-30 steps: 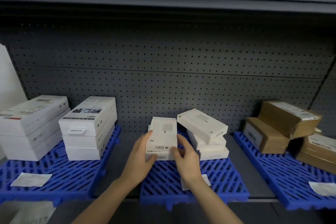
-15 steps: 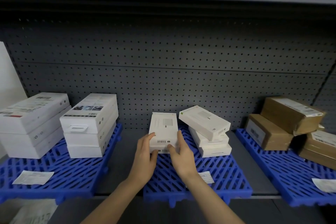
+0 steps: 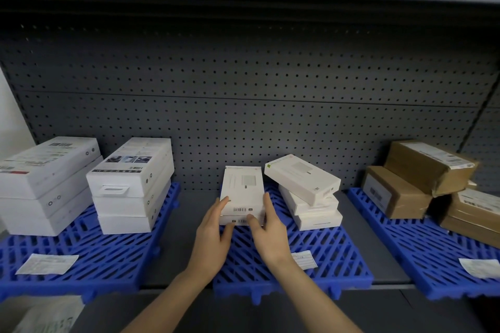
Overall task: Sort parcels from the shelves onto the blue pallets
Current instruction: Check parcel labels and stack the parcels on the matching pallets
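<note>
A small white box (image 3: 242, 189) with a barcode label lies on top of another white box on the middle blue pallet (image 3: 319, 254). My left hand (image 3: 212, 235) presses its left front corner. My right hand (image 3: 267, 230) grips its right front corner, thumb on the front face of the stack. Right beside it stands a skewed stack of three white boxes (image 3: 308, 194), the top one tilted.
The left blue pallet (image 3: 89, 254) carries two stacks of larger white boxes (image 3: 132, 184) and a paper slip (image 3: 47, 263). The right blue pallet (image 3: 422, 249) holds brown cardboard parcels (image 3: 422, 170). A grey pegboard wall (image 3: 243, 105) closes the back; a shelf hangs overhead.
Both hands pushed the small white box farther back onto the middle pallet and lowered it; it now lies flat on the box beneath.
</note>
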